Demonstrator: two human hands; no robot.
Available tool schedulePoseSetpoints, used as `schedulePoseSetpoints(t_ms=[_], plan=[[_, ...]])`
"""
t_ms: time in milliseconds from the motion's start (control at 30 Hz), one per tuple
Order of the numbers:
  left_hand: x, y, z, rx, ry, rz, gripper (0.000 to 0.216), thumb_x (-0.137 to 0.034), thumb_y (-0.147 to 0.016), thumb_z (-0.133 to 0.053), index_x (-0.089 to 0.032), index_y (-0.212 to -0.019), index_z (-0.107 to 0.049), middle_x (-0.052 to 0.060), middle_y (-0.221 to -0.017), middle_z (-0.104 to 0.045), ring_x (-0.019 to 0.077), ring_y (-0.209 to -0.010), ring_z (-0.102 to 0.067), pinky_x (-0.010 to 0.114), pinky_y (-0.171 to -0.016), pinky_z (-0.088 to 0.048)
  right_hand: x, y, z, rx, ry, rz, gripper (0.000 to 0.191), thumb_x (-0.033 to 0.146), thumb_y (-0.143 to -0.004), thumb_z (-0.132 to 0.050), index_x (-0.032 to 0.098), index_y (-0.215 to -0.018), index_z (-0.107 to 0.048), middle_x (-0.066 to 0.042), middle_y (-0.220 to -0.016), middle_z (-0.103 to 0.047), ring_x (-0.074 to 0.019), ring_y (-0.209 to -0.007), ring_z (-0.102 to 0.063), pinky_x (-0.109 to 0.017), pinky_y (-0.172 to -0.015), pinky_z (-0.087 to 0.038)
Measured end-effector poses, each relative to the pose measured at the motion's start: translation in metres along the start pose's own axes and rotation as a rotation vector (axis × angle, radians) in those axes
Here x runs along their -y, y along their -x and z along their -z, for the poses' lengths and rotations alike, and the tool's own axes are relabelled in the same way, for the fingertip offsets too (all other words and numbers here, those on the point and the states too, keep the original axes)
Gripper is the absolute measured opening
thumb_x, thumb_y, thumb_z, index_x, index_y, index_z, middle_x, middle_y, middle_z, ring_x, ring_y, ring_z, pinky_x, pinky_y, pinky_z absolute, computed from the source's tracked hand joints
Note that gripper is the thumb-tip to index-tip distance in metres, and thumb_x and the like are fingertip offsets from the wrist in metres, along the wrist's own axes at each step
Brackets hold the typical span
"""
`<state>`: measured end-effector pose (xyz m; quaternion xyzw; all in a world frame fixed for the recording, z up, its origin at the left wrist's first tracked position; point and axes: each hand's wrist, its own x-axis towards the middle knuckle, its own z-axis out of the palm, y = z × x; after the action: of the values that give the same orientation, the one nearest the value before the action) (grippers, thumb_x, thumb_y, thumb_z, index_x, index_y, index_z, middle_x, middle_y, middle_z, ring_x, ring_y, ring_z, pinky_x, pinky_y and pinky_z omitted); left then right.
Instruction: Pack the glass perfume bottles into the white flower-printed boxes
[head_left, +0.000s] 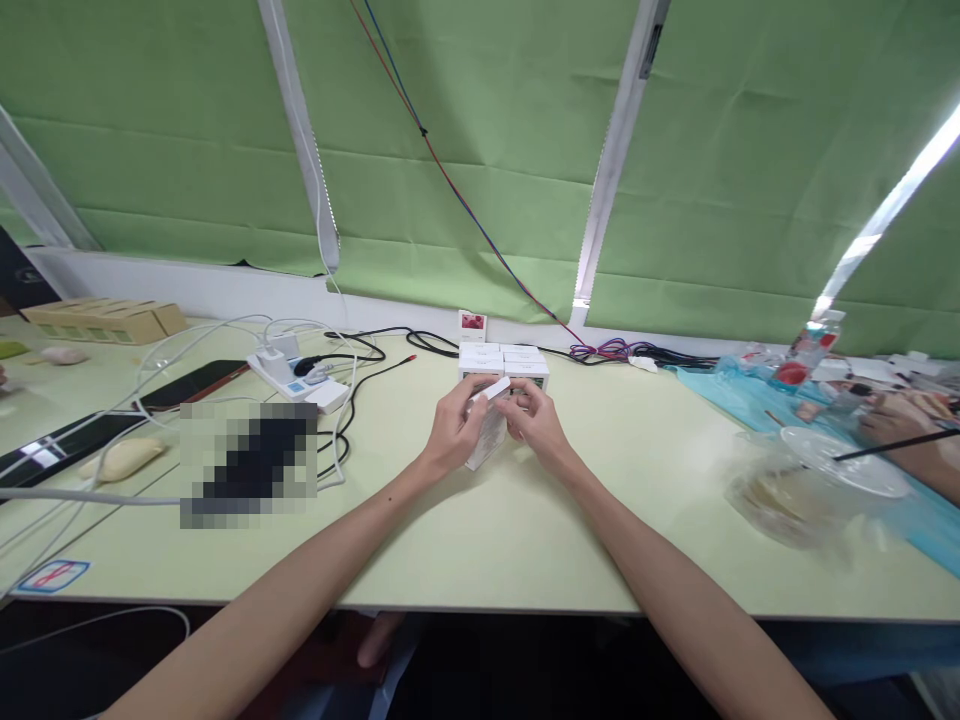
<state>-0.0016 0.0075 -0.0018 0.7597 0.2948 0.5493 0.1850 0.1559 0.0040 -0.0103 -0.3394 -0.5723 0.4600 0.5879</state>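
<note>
My left hand (452, 425) and my right hand (536, 418) meet over the pale green table (480, 540), both closed round a small white box (487, 432) that stands tilted on the tabletop. The fingers pinch at its open top flap. Just behind them sits a stack of similar small white boxes (504, 364), with one box bearing a red picture (472, 325) standing upright at the back.
A white power strip (296, 380) with tangled white and black cables lies to the left, beside a dark phone (191, 385) and a cardboard box (105, 320). At right, another person's hand (892, 420) works near a clear plastic bowl (810, 485) on blue sheeting (742, 400).
</note>
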Motion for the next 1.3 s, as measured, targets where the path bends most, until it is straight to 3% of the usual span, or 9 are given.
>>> schedulePoseSetpoints(t_ms=[133, 333, 500, 767, 1000, 1300], plan=[[0.000, 0.000, -0.001, 0.007, -0.030, 0.030, 0.036, -0.043, -0.099, -0.045, -0.019, -0.116, -0.065, 0.009, -0.116, -0.071, 0.0186, -0.087, -0.067, 0.025, -0.057, -0.046, 0.005, 0.000, -0.001, -0.044, -0.015, -0.015, 0.044, 0.051, -0.070, -0.078, 0.021, -0.096, -0.059, 0.012, -0.052, -0.044, -0.0068, -0.039, -0.039, -0.023, -0.041, -0.028], [0.001, -0.001, 0.001, -0.009, -0.053, -0.027, 0.032, -0.041, -0.098, -0.048, -0.018, -0.112, -0.066, 0.009, -0.113, -0.072, 0.0216, -0.100, -0.067, 0.031, -0.075, -0.053, 0.006, -0.003, 0.000, -0.106, -0.065, -0.033, 0.042, 0.050, -0.066, -0.077, 0.020, -0.089, -0.058, 0.012, -0.047, -0.044, -0.0061, -0.035, -0.035, -0.022, -0.037, -0.025], [0.003, -0.002, 0.002, 0.020, -0.035, -0.019, 0.032, -0.041, -0.098, -0.050, -0.019, -0.113, -0.067, 0.009, -0.114, -0.073, 0.0214, -0.099, -0.068, 0.026, -0.062, -0.049, 0.006, -0.004, -0.002, -0.129, -0.079, -0.036, 0.046, 0.055, -0.065, -0.078, 0.020, -0.086, -0.058, 0.011, -0.046, -0.045, -0.0056, -0.036, -0.033, -0.021, -0.037, -0.025], [0.005, -0.002, 0.003, 0.025, -0.028, -0.014, 0.034, -0.043, -0.097, -0.051, -0.019, -0.112, -0.070, 0.009, -0.114, -0.075, 0.0228, -0.097, -0.071, 0.030, -0.064, -0.054, 0.005, -0.004, -0.002, -0.135, -0.081, -0.032, 0.049, 0.060, -0.064, -0.080, 0.021, -0.085, -0.059, 0.010, -0.047, -0.044, -0.0059, -0.038, -0.033, -0.021, -0.038, -0.024], [0.006, -0.003, 0.004, 0.014, -0.031, -0.026, 0.033, -0.043, -0.097, -0.053, -0.020, -0.111, -0.072, 0.009, -0.115, -0.075, 0.0263, -0.104, -0.070, 0.038, -0.081, -0.059, 0.006, -0.004, -0.001, -0.127, -0.084, -0.028, 0.047, 0.057, -0.064, -0.080, 0.020, -0.085, -0.059, 0.010, -0.047, -0.044, -0.0056, -0.038, -0.033, -0.021, -0.038, -0.024], [0.010, -0.003, 0.003, 0.010, -0.011, -0.035, 0.031, -0.041, -0.096, -0.056, -0.019, -0.111, -0.072, 0.009, -0.116, -0.075, 0.0250, -0.109, -0.070, 0.040, -0.093, -0.057, 0.006, -0.003, 0.000, -0.130, -0.079, -0.029, 0.046, 0.053, -0.065, -0.081, 0.019, -0.087, -0.060, 0.011, -0.047, -0.045, -0.0053, -0.037, -0.034, -0.021, -0.038, -0.024]])
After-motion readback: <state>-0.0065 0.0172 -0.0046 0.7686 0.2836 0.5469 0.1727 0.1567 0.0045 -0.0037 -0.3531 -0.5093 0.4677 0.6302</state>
